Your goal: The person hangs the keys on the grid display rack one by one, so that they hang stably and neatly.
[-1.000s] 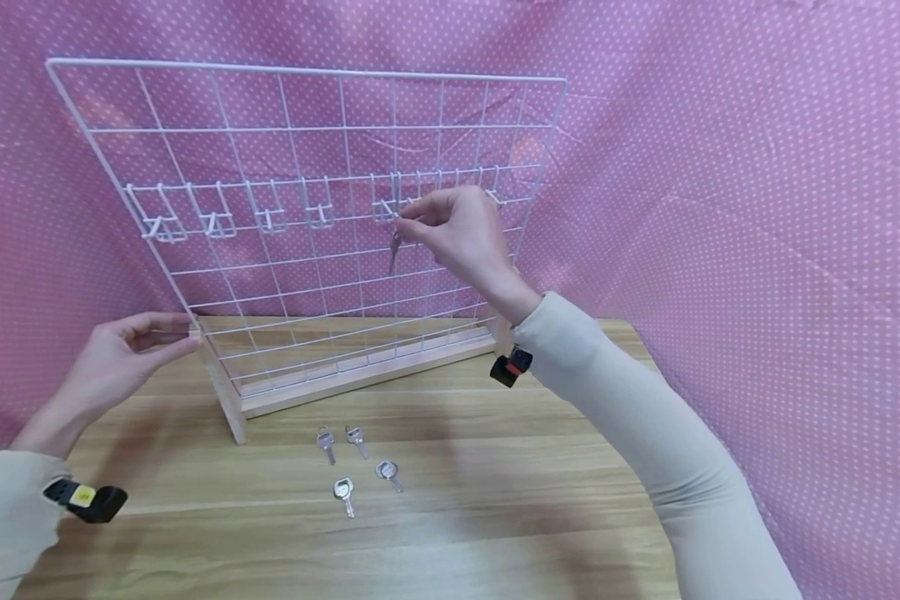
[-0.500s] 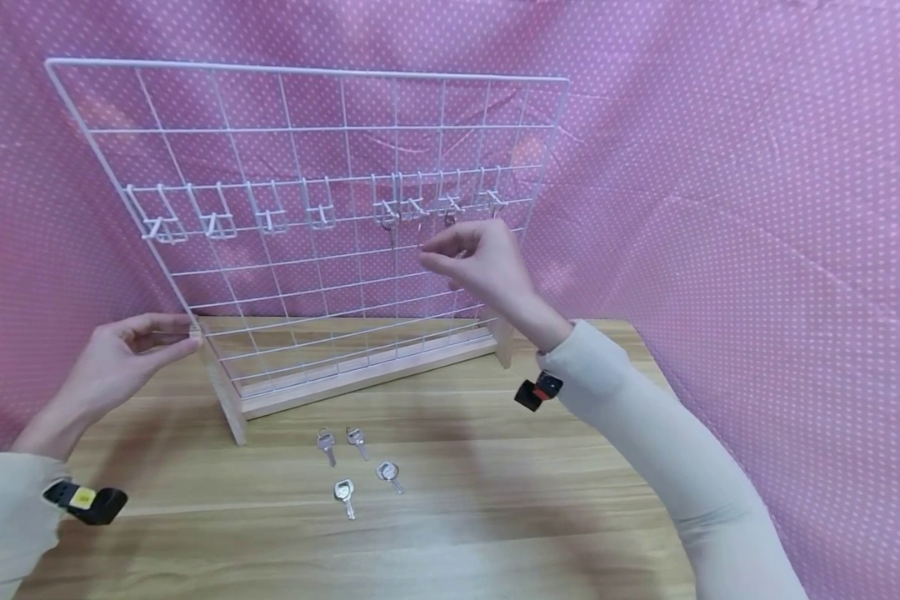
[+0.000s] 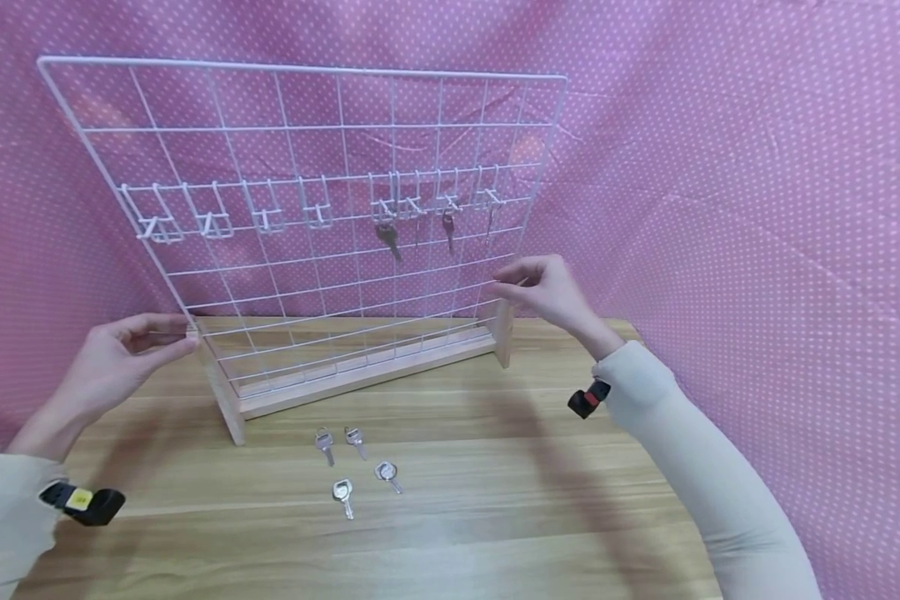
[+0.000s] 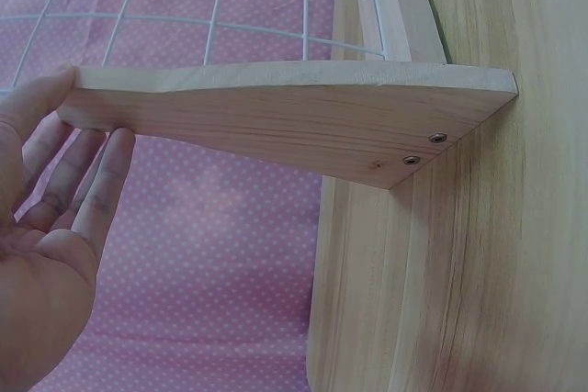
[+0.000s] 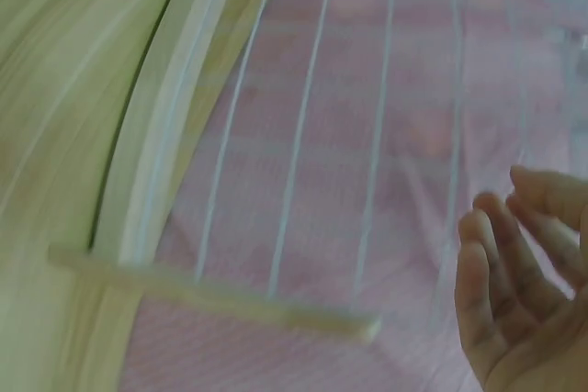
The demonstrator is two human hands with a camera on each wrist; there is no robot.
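Note:
My left hand (image 3: 116,358) pinches the upper end of the rack's wooden side panel (image 4: 276,112), thumb on one side and fingers on the other. The rack's white wire grid (image 3: 292,175) leans back above its wooden base (image 3: 367,373). My right hand (image 3: 551,292) is near the rack's right end, its fingers loosely bent with nothing between them; the right wrist view shows the fingers (image 5: 501,268) apart from the wood. On the right-hand hooks hang several keys, including a broad one (image 3: 387,239) and a narrower one (image 3: 448,229). The left-hand hooks (image 3: 213,221) bear no keys.
Several loose keys lie on the wooden table (image 3: 465,500) in front of the rack, among them a square-headed key (image 3: 342,496) and a round-headed key (image 3: 387,475). Pink dotted cloth (image 3: 720,208) hangs behind and at both sides.
My right hand has let go of a key, which now hangs on a hook, and has moved right and down to the rack's right end. The left hand has stayed in place.

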